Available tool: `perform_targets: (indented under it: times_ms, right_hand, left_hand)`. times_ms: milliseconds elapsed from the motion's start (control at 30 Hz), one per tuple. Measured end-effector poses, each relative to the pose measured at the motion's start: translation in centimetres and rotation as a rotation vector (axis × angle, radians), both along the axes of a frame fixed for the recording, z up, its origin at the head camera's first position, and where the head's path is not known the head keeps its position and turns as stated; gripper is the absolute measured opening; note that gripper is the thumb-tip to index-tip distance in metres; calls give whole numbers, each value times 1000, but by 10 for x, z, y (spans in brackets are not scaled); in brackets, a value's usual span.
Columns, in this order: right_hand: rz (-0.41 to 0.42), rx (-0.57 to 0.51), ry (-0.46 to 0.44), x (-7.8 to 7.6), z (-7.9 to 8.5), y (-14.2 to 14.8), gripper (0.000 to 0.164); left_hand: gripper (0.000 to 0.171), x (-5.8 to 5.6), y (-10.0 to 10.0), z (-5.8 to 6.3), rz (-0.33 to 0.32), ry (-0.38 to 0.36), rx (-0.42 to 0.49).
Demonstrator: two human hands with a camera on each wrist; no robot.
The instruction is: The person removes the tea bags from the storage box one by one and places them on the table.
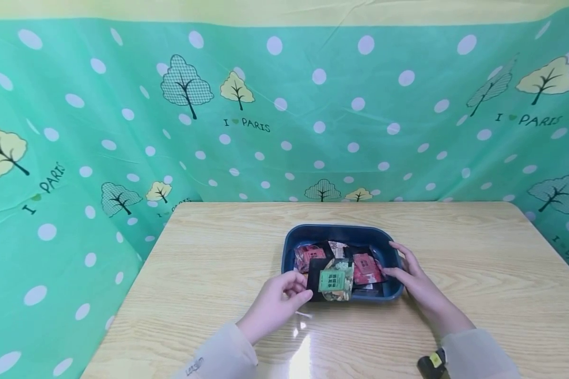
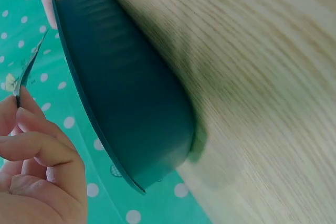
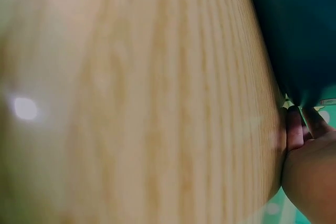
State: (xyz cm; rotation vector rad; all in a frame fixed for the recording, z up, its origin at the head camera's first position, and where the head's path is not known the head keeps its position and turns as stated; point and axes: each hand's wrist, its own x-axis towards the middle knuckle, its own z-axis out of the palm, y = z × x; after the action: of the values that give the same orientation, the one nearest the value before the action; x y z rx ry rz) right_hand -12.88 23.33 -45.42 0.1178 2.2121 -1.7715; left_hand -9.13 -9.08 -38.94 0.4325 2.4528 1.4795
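A dark blue plastic basin (image 1: 343,227) stands on the table, with several black sachets in it. My left hand (image 1: 281,297) pinches a black sachet with a green label (image 1: 332,280) by its left edge, above the basin's near rim. In the left wrist view this sachet (image 2: 30,65) appears edge-on between thumb and fingers. At the basin's right end, my right hand (image 1: 419,287) grips the wall, its thumb over the rim. A sachet with a red label (image 1: 366,266) lies inside near that thumb. Another red-labelled sachet (image 1: 309,257) lies at the left inside, partly covered by the green one.
The light wood-grain table (image 1: 208,263) carries the basin near its middle. Behind and to the left hangs a green polka-dot cloth (image 1: 246,152). A black strap-like object with a yellow label (image 1: 431,363) is at the right sleeve's cuff.
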Motion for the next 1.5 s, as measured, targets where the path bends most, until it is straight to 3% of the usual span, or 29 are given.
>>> perform_targets:
  times_ms: [333,567,867,1000,1233,1500]
  right_hand:
    - [-4,1,-12,-1,0,1,83]
    - [-5,-4,-9,-1,-1,2,83]
    - [-10,-17,-8,-1,-1,2,82]
    - [-9,-40,-10,0,-1,1,81]
    - [-7,-37,-29,0,-4,0,82]
    - [-13,-48,-20,-1,-2,0,82]
  left_hand:
    - [16,15,-16,-8,-54,-143,38]
    - [12,24,-25,-15,-109,-183,17]
    - [11,28,-33,-30,-129,-252,27]
    - [14,30,-36,-31,-114,-233,-55]
    - [20,29,-40,-35,-74,-94,-295]
    - [25,22,-39,-35,-43,-49,-443]
